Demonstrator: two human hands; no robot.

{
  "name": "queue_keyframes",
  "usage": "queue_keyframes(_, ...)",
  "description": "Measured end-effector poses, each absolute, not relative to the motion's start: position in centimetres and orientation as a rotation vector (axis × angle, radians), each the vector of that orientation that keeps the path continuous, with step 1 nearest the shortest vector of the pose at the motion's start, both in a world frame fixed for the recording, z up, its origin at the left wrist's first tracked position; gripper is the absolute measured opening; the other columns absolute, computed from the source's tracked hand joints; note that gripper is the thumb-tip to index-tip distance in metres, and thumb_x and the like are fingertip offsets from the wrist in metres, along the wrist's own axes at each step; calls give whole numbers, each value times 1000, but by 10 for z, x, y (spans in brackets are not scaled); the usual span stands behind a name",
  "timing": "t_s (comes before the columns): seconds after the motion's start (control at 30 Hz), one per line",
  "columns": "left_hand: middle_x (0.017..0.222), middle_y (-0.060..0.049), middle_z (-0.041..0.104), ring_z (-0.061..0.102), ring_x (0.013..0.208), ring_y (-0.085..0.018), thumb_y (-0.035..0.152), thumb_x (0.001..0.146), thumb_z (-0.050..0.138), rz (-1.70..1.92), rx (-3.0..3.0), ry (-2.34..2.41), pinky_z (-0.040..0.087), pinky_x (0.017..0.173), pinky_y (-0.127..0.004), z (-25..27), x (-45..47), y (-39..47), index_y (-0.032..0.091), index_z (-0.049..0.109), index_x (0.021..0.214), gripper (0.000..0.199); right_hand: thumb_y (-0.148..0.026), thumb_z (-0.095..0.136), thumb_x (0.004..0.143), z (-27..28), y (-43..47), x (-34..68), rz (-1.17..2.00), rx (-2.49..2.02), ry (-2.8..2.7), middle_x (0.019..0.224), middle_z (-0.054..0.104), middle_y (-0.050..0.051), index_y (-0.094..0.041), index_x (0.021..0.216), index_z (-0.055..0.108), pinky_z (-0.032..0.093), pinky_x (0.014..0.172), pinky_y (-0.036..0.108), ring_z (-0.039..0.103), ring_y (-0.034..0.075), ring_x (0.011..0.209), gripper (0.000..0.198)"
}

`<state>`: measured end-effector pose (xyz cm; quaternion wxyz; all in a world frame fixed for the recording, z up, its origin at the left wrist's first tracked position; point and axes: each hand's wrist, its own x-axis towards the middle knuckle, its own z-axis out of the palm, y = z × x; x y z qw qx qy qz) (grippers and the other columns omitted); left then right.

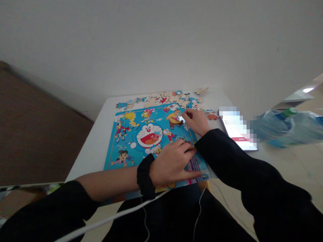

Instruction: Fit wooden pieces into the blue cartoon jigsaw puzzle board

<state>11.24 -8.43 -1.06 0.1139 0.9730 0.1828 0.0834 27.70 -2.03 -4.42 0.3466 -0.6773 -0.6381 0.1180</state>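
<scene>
A blue cartoon jigsaw puzzle (133, 134) lies on the table, with a blue-and-white cat figure at its middle and smaller figures around it. My left hand (171, 161) rests palm down over its lower right part, thumb and fingers apart, covering some of the picture. At the upper right of the puzzle, my right hand (196, 121) has thumb and fingertips pinched together on what looks like a puzzle piece, mostly hidden by the fingers. A small white patch shows just below those fingertips.
Loose puzzle pieces (161, 97), several wooden side up, are heaped along the table's (88, 148) back edge. A lit phone (238, 131) lies to the right. Wrapped plastic bottles (290, 127) stand beyond. A white cable (113, 216) crosses in front of my lap.
</scene>
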Motion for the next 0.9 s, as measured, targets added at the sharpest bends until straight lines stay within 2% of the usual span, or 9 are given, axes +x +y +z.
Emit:
queue_keyframes(0.13,95,-11,62,53,91,-24,66,76,49,324,2863,497,44,83,-35,-16,114,-93,8,60,103,65,-37,45,81,-44,-20,277,303,-1771,-1657,59,55,1,-19,64,57,28,54,25,46,12,55,28)
queue_keyframes(0.63,99,-10,59,54,91,-22,51,86,44,260,2777,452,46,80,-33,-27,112,-93,10,59,104,47,-36,46,80,-44,-20,277,325,-1773,-1660,59,56,1,-19,65,58,28,54,25,46,12,55,26)
queue_keyframes(0.9,100,-9,59,54,92,-21,50,85,49,293,2694,427,45,81,-32,-32,111,-89,11,59,104,44,-39,46,81,-41,-22,277,192,-1909,-1678,64,61,2,-20,71,62,26,52,26,51,14,59,27)
